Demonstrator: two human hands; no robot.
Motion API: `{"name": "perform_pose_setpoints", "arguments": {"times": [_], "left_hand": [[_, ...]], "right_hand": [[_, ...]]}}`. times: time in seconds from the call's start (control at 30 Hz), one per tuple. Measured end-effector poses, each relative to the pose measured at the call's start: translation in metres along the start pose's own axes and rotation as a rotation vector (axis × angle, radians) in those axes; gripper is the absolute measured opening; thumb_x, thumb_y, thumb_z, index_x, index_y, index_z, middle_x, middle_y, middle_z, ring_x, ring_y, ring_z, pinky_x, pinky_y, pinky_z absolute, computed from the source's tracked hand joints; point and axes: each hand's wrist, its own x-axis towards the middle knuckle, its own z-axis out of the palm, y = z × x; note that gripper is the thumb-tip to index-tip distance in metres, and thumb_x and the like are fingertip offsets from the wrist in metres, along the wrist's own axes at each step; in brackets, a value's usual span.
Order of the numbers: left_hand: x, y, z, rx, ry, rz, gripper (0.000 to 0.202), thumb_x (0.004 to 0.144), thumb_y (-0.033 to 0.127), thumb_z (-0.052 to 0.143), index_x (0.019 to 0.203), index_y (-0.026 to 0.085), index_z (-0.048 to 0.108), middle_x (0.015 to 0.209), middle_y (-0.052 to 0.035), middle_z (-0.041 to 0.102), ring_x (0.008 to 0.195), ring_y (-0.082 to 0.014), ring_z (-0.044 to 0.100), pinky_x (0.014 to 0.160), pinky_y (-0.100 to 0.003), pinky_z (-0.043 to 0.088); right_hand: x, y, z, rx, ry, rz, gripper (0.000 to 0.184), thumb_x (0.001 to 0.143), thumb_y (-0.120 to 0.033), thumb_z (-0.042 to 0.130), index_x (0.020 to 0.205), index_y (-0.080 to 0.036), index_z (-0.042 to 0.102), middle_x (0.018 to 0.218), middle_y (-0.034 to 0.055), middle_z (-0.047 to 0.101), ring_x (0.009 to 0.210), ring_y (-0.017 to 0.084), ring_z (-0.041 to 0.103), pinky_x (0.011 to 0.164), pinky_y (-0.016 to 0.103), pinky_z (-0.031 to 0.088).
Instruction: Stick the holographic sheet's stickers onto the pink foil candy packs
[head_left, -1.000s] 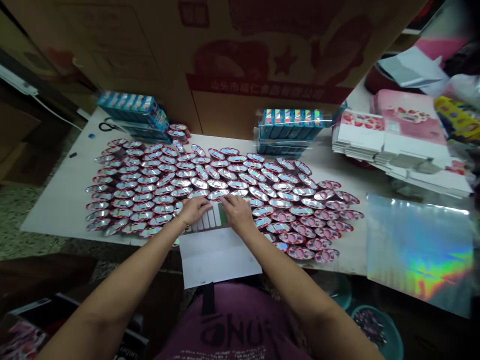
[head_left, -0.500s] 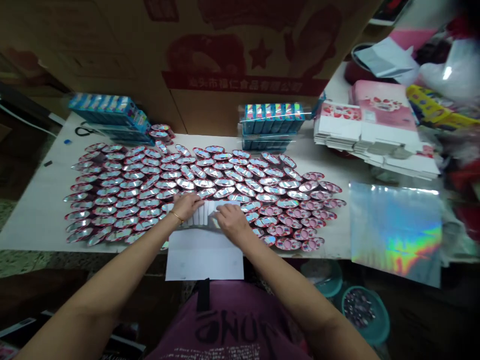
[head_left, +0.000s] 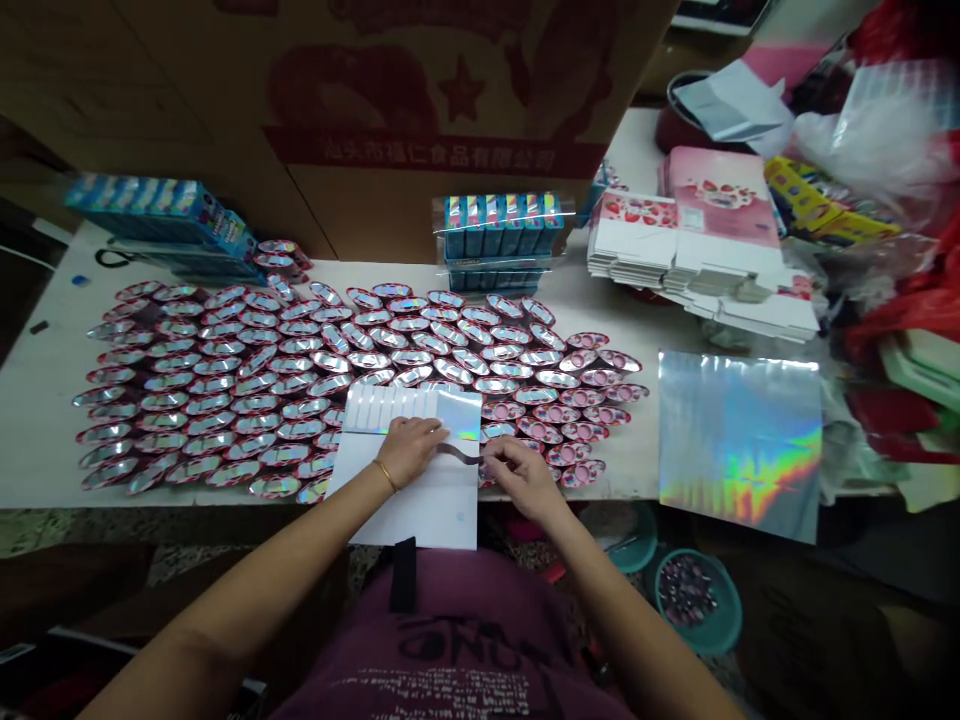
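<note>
A white backing sheet [head_left: 420, 490] with holographic sticker strips along its top lies at the near table edge. My left hand [head_left: 411, 449] presses down on the sheet, fingers curled. My right hand [head_left: 521, 473] pinches one end of a thin holographic strip [head_left: 459, 454] that stretches between both hands, lifted off the sheet. Several rows of oval pink-rimmed foil lids [head_left: 300, 370] cover the table beyond the sheet.
A large holographic sheet [head_left: 739, 440] lies at the right. Blue packs [head_left: 499, 235] and another blue stack [head_left: 161, 215] stand at the back against a big cardboard box [head_left: 420, 110]. Flat pink-and-white cartons [head_left: 697, 250] are piled at back right. Teal bowls [head_left: 694, 600] sit below the table.
The sheet has slid toward me. My right hand moved right and back, pulling a strip off the sheet; my left hand shifted down onto the sheet. The camera panned left.
</note>
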Motion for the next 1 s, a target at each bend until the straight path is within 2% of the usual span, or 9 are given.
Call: {"name": "perform_pose_setpoints", "arguments": {"times": [0.1,0.2,0.27,0.37,0.47,0.57,0.7,0.83,1.0], "left_hand": [[0.0,-0.012,0.002,0.084,0.038,-0.115,0.028,0.083,0.024,0.042,0.106,0.031,0.057,0.116,-0.0036,0.056,0.098,-0.0224,0.051,0.086,-0.042,0.027],[-0.01,-0.032,-0.007,0.128,0.101,-0.272,0.027,0.082,0.023,0.042,0.1,0.029,0.06,0.114,-0.0045,0.058,0.097,-0.0249,0.051,0.088,-0.048,0.024],[-0.017,-0.035,-0.015,0.086,0.197,-0.367,0.028,0.081,0.025,0.043,0.102,0.025,0.06,0.117,-0.0071,0.056,0.101,-0.0275,0.049,0.09,-0.05,0.024],[-0.018,-0.007,-0.021,-0.231,0.249,-0.286,0.036,0.081,0.032,0.044,0.113,0.022,0.055,0.124,-0.0083,0.052,0.11,-0.0252,0.046,0.092,-0.042,0.031],[-0.007,0.048,-0.011,-0.71,0.058,-0.193,0.042,0.082,0.042,0.043,0.117,0.022,0.053,0.119,-0.0061,0.056,0.103,-0.02,0.052,0.082,-0.031,0.041],[0.006,0.092,0.009,-1.008,0.025,-0.287,0.048,0.074,0.046,0.053,0.114,0.02,0.056,0.113,-0.0074,0.059,0.094,-0.0186,0.056,0.072,-0.026,0.043],[0.012,0.114,0.037,-1.331,0.014,-0.53,0.041,0.067,0.045,0.061,0.094,0.014,0.063,0.078,-0.0049,0.066,0.064,-0.0115,0.056,0.055,-0.022,0.04],[0.012,0.122,0.053,-1.381,0.092,-0.64,0.03,0.059,0.042,0.067,0.069,0.014,0.062,0.059,0.0,0.06,0.051,-0.0078,0.05,0.049,-0.02,0.037],[0.025,0.128,0.064,-1.192,0.213,-0.748,0.024,0.067,0.039,0.06,0.068,0.015,0.06,0.046,0.0041,0.052,0.041,-0.0071,0.045,0.043,-0.019,0.033]], "right_hand": [[0.0,0.002,-0.006,0.197,0.024,0.111,0.017,0.075,-0.034,0.054,0.076,-0.018,0.06,0.082,0.0035,0.06,0.071,0.013,0.053,0.063,0.025,0.042],[-0.002,0.004,-0.019,0.344,0.034,0.251,0.02,0.071,-0.037,0.059,0.075,-0.018,0.059,0.068,0.0,0.059,0.057,0.01,0.05,0.053,0.023,0.039],[-0.006,0.007,-0.031,0.37,0.058,0.301,0.02,0.068,-0.037,0.063,0.071,-0.018,0.059,0.058,-0.003,0.055,0.051,0.009,0.047,0.05,0.021,0.036],[-0.014,0.014,-0.045,0.386,0.057,0.343,0.022,0.064,-0.038,0.065,0.066,-0.018,0.057,0.056,-0.0037,0.054,0.049,0.008,0.045,0.05,0.021,0.036],[-0.023,0.021,-0.054,0.376,0.014,0.363,0.023,0.064,-0.039,0.065,0.066,-0.018,0.057,0.056,-0.0025,0.055,0.05,0.009,0.046,0.049,0.022,0.035],[-0.029,0.03,-0.06,0.354,0.025,0.373,0.022,0.065,-0.038,0.065,0.066,-0.018,0.057,0.054,-0.0032,0.054,0.049,0.008,0.045,0.048,0.021,0.034],[-0.037,0.046,-0.069,0.322,0.043,0.418,0.023,0.065,-0.04,0.064,0.066,-0.018,0.057,0.052,-0.0038,0.053,0.047,0.008,0.043,0.046,0.02,0.031],[-0.048,0.061,-0.069,0.296,0.082,0.445,0.027,0.064,-0.044,0.064,0.065,-0.018,0.057,0.051,-0.0044,0.051,0.045,0.008,0.041,0.043,0.02,0.028],[-0.044,0.076,-0.059,0.106,0.224,0.324,0.026,0.07,-0.044,0.057,0.065,-0.019,0.056,0.054,-0.0032,0.052,0.048,0.01,0.043,0.049,0.022,0.033]]}}
